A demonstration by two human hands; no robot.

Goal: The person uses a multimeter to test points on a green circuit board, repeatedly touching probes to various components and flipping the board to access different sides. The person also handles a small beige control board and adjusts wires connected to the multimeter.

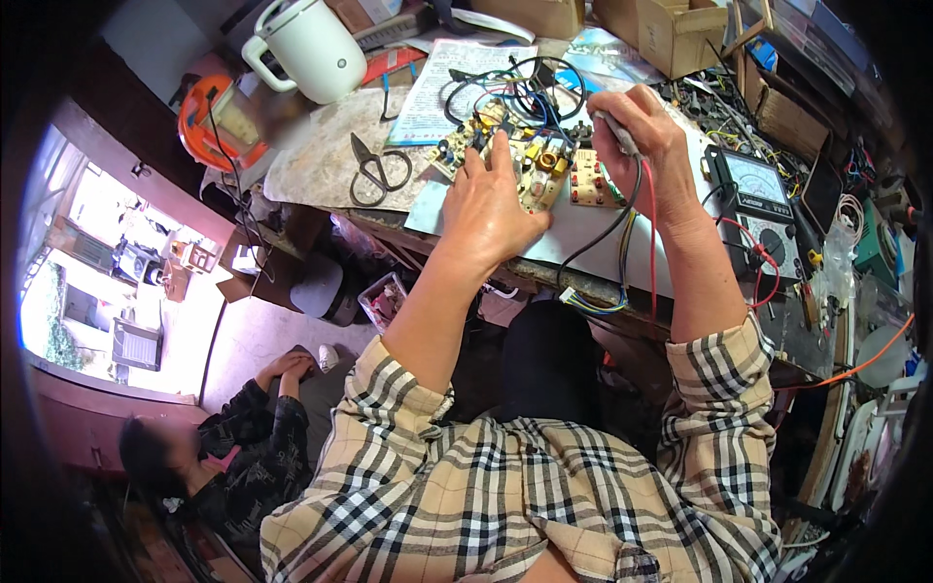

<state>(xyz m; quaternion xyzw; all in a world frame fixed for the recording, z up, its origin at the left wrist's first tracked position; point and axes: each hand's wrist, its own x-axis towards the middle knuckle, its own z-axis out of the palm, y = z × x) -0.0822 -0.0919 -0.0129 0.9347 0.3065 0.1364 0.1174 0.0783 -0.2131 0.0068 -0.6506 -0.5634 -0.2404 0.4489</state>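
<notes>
A yellowish circuit board (pixel 545 167), crowded with components, lies on the bench ahead of me. My left hand (pixel 489 209) rests across it, fingers stretched over the parts and thumb at the near edge. Closed around the multimeter probes (pixel 622 134), my right hand (pixel 653 146) hovers at the board's right side; the grip partly hides them, and a black and a red lead hang down. Below that hand is a smaller board section with red parts (pixel 586 178). An analog multimeter (pixel 756 199) with a dial stands at the right.
Black-handled scissors (pixel 377 173) lie left of the board, near a printed sheet (pixel 428 102). A white lidded mug (pixel 304 53) stands at the far left. Cardboard boxes (pixel 661 37) and loose parts crowd the back right. Another person (pixel 243 437) sits at lower left, hands together.
</notes>
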